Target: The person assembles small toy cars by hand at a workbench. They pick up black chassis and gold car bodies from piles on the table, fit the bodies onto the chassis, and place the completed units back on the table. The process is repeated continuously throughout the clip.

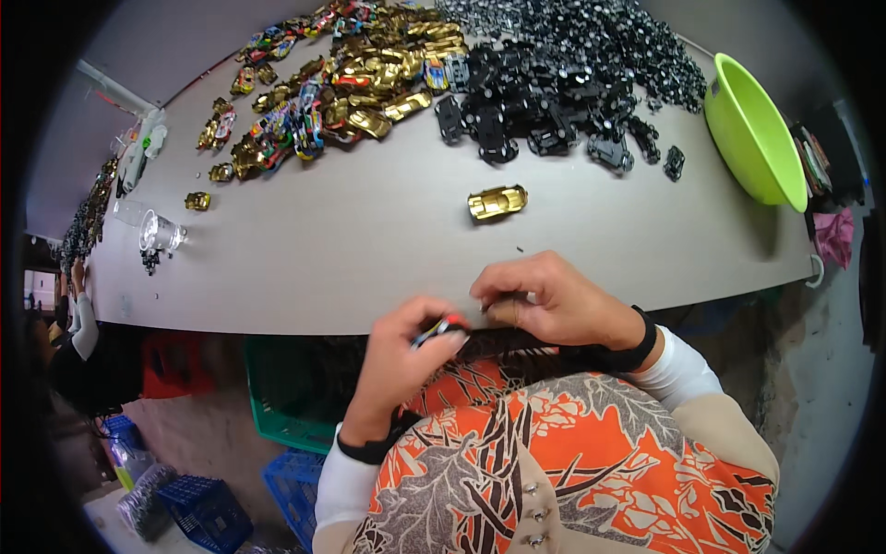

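Observation:
At the table's near edge, my left hand (392, 360) is closed round a small toy car body (447, 327) with red, blue and white on it; the fingers cover most of it. Just to its right, my right hand (554, 300) is curled with thumb and fingertips together. A dark bit shows at those fingers, too hidden to name. The hands are close but apart. Beyond them on the table (369, 231), a single gold toy car body (498, 203) lies with its hollow side showing. A tiny dark piece (520, 248) lies between it and my right hand.
Gold and multicoloured car bodies (369, 88) are heaped at the back left, black car chassis (554, 83) at the back right. A lime-green basin (752, 138) leans at the right. A clear cup (161, 233) with small black parts lies left. Crates (291, 425) stand below; another person's arm (85, 323) shows far left.

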`<act>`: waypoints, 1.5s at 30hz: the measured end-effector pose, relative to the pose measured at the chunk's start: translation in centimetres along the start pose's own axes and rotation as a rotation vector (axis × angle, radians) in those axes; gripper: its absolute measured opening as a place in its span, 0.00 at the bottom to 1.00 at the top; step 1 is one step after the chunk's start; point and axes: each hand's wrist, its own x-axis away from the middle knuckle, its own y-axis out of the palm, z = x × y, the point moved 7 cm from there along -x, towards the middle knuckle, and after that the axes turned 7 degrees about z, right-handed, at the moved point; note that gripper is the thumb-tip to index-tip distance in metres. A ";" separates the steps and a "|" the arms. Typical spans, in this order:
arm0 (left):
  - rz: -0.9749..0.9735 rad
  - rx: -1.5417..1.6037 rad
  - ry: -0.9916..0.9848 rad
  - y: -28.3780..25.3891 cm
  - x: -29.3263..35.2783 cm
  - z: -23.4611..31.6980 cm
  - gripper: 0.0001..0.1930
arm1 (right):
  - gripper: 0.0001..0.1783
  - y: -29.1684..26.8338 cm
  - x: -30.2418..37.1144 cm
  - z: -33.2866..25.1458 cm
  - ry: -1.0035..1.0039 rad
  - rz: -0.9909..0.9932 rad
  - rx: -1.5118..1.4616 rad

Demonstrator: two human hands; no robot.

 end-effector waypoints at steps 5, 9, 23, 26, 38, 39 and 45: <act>0.171 -0.038 -0.021 -7.7 5.5 -2.2 0.09 | 0.15 -4.7 -2.3 -1.8 -0.191 0.222 0.392; 0.358 -0.529 -0.212 -13.6 9.4 -7.0 0.16 | 0.18 -3.2 -4.3 -0.8 -0.378 0.187 0.656; 0.152 -1.130 1.048 1.5 -15.2 10.9 0.27 | 0.11 -7.9 -2.9 5.1 0.210 0.449 -0.553; 0.074 -1.213 0.976 2.4 -18.4 9.4 0.24 | 0.11 -9.2 -0.4 4.8 0.009 0.460 -0.072; 0.019 -1.278 0.578 1.7 -16.3 7.4 0.13 | 0.22 -8.1 3.8 1.2 -0.136 0.257 0.611; 0.020 -1.237 0.645 1.3 -15.7 7.4 0.13 | 0.22 -8.6 3.9 1.3 -0.099 0.262 0.596; 0.155 -1.059 0.675 -1.1 -13.8 6.9 0.17 | 0.16 -6.5 1.3 -1.0 -0.129 0.294 0.648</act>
